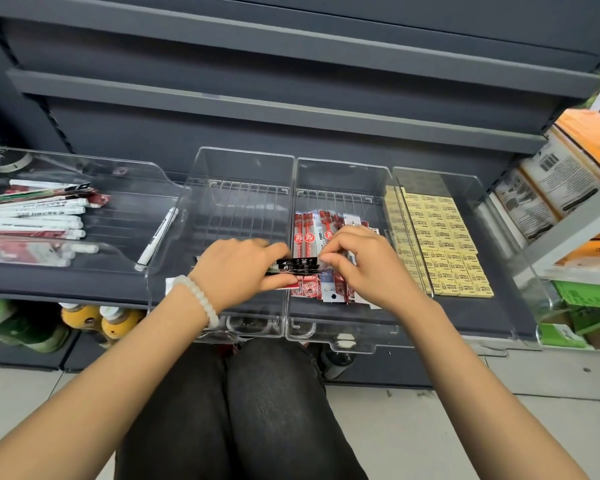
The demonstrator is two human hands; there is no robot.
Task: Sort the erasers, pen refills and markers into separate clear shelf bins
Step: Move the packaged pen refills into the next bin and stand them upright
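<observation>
Both hands are at work over the two middle clear bins on the dark shelf (395,334). The left hand (238,268), a white bead bracelet (198,299) at its wrist, has its fingers curled round a black-labelled packet (297,265) that lies crosswise over the wall between the bins; the right hand (357,263) pinches the same packet at its other end. Below and behind it, the refill bin (340,327) holds red and white pen refill packets (312,233) standing lengthwise, some partly hidden by the hands. The bin just left of it, the empty middle bin (238,202), shows only its ribbed floor. Further left, the marker bin (84,174) contains a stack of white markers (32,216) lying sideways, and one loose marker (156,237) leans against the wall between that bin and the empty one. At the far right, the eraser bin (482,216) holds yellow erasers (444,244) packed in neat rows. Judged from this layout, erasers and markers look largely sorted, and the step in hand is the refills: the held packet is being gathered or squared before joining the others. The next move appears to call for turning the packet to match the lengthwise rows and lowering it into the refill bin without disturbing the packets already there. The leaning marker would likely need laying with the stack afterwards.
</observation>
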